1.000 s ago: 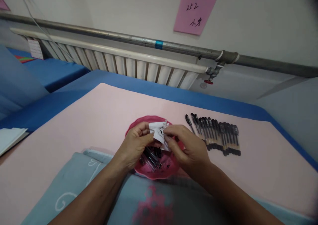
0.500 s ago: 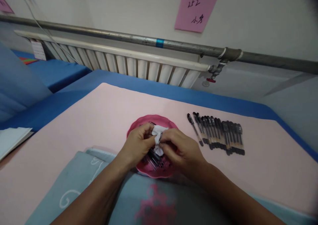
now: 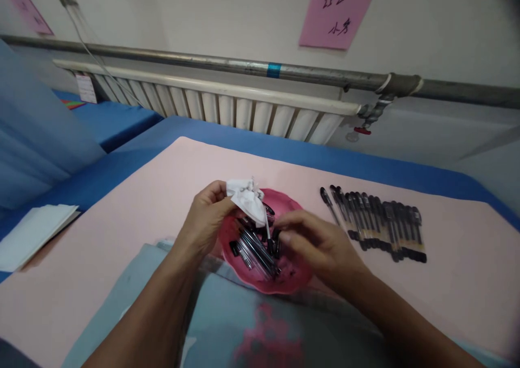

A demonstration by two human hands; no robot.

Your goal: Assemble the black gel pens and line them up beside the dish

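My left hand [image 3: 206,216] pinches a crumpled white tissue [image 3: 247,201] over the rim of a pink scalloped bowl [image 3: 264,288]. A thin pale stick with a dark end [image 3: 268,232] shows just below the tissue; whether it is joined to it I cannot tell. Inside the bowl lie several clear pen barrels [image 3: 255,251] with dark lengths among them, and small black pen caps [image 3: 234,247]. At the bowl's right side is my right hand [image 3: 320,246], its thumb and forefinger a little apart near black pieces, with nothing plainly held.
To the right, several black-capped gel pens [image 3: 368,219] lie in a slanting row on the pink sheet [image 3: 190,165]. White papers [image 3: 34,232] rest at the left. A blue-green cloth [image 3: 227,319] lies in front. Behind stand a radiator [image 3: 227,108] and a metal pipe [image 3: 203,59].
Both hands were together on the tissue; my right hand has let go and moved away to the right. My left hand has moved up and left with the tissue, uncovering the bowl's contents.
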